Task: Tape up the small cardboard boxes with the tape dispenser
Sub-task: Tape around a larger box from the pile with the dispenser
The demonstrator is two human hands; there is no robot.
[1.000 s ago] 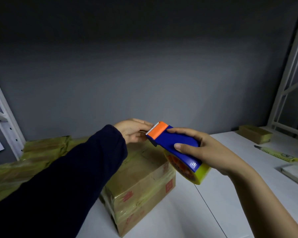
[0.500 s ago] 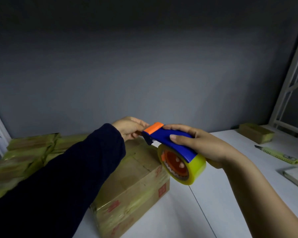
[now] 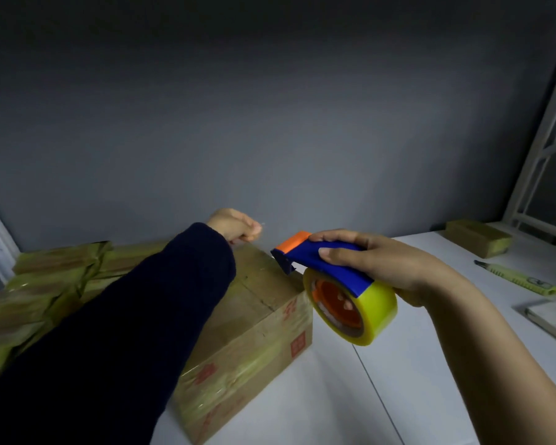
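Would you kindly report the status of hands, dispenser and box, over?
Left hand pinches what looks like the tape end. Right hand grips tape dispenser, nose over the top of the cardboard box. Utility knife lies off right, clear of the work.

Right hand (image 3: pixel 376 261) grips blue plastic tape dispenser with orange tip (image 3: pixel 321 261); yellowish tape roll (image 3: pixel 366 313) sits under the palm. Dispenser nose is just above the top right edge of the brown cardboard box (image 3: pixel 257 319). Left hand (image 3: pixel 235 228), fingers curled, is beyond and left of the nose and pinches a faint clear tape end (image 3: pixel 263 224). Box rests on white worktop (image 3: pixel 414 380) below both hands. Yellow-green utility knife (image 3: pixel 520 279) lies right of right hand.
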